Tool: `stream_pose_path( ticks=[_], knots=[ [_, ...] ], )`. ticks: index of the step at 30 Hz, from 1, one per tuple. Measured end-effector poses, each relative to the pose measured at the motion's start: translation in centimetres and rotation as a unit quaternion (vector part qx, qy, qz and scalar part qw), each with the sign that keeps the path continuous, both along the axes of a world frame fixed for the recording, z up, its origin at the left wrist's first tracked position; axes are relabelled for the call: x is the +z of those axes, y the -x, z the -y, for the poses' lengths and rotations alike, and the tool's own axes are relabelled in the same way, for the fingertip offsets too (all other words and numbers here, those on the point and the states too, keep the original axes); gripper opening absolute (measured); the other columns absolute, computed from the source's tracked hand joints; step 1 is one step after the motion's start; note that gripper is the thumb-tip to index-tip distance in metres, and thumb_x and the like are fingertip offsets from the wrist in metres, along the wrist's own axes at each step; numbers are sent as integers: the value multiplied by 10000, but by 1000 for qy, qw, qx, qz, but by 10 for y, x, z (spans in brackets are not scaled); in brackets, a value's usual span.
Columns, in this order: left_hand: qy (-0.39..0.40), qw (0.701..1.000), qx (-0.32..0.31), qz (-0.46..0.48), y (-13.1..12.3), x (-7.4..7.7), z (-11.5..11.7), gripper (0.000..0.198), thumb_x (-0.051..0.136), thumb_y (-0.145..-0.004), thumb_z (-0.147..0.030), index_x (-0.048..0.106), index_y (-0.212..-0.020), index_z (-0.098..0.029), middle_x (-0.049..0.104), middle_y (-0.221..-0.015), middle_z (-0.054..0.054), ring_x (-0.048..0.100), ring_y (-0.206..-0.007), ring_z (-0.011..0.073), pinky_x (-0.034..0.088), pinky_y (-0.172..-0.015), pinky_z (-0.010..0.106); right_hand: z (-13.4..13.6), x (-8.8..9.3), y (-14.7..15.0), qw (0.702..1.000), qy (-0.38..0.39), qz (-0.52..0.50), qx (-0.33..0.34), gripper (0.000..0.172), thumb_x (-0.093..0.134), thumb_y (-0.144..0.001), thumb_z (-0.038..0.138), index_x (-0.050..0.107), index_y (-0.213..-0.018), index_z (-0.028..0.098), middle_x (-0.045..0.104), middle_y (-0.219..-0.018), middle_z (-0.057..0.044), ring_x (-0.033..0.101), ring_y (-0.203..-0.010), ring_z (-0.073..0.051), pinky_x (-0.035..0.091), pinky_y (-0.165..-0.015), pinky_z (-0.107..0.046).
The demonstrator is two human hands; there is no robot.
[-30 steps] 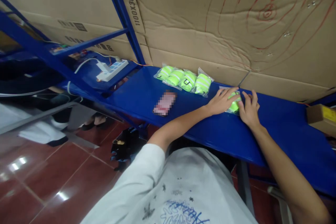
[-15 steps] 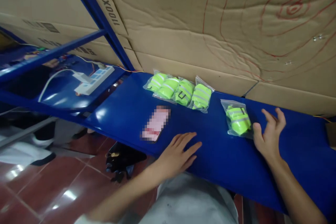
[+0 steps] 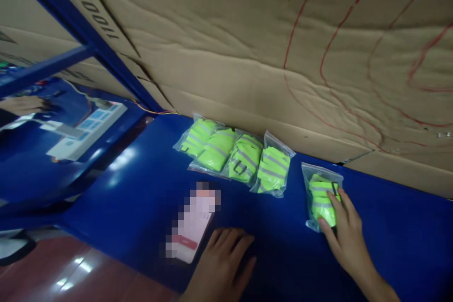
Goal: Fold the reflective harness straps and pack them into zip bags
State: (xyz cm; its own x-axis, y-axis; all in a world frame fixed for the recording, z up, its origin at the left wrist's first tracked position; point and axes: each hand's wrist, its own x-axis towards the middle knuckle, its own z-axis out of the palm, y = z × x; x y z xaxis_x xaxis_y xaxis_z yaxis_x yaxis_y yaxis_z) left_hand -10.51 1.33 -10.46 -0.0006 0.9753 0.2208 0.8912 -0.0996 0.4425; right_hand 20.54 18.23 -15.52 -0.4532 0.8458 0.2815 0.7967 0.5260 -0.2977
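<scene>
My right hand [image 3: 348,231] rests on the right end of a clear zip bag [image 3: 320,198] with a folded neon-yellow, grey-striped reflective item in it. Its thumb and fingers are spread apart over the bag, which lies flat on the table. My left hand [image 3: 226,255] is above the blue table [image 3: 141,188], its fingers loosely bent and a little apart, holding nothing. Just left of it lies a phone [image 3: 193,226] with a pixelated screen. Several similar bags [image 3: 244,158] lie side by side behind the phone, slightly overlapping.
A cardboard wall [image 3: 219,56] with red curved lines stands behind the table. To the left, past a blue metal frame [image 3: 116,75], a white power strip [image 3: 88,130] with a plugged-in cable lies near another person's hand [image 3: 26,104].
My right hand has moved from beside the single bag onto it. The view has shifted right and closer. My left hand stays near the phone, its fingers more bent.
</scene>
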Motion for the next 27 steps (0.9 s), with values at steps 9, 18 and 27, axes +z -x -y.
stream_pose_path(
  ticks=[9, 18, 27],
  knots=[
    [-38, 981, 105, -160, 18, 34, -102, 489, 508, -1011, -252, 526, -1494, -184, 455, -1599, 181, 485, -1447, 389, 505, -1108, 579, -26, 4, 52, 986, 86, -88, 116, 881, 541, -1000, 484, 16, -1686, 309, 10, -1758, -110, 92, -1614, -404, 262, -1227, -716],
    [-67, 967, 198, -146, -19, 31, -130, 556, 518, -1025, -421, 509, -1502, -135, 402, -1611, 238, 407, -1489, 415, 375, -1182, 607, -37, -2, 5, 939, 115, -324, -14, 606, 468, -1047, 429, 274, -1612, 323, 269, -1694, -110, 405, -1512, -293, 374, -1226, -596],
    [-30, 976, 153, -154, -46, 6, -151, 735, 639, -929, -587, 500, -1474, -114, 546, -1430, 220, 586, -1173, 377, 522, -966, 507, -44, -5, 6, 938, 122, -324, -27, 446, 558, -1006, 397, 510, -1430, 270, 442, -1550, -136, 513, -1382, -296, 465, -1144, -582]
  ],
)
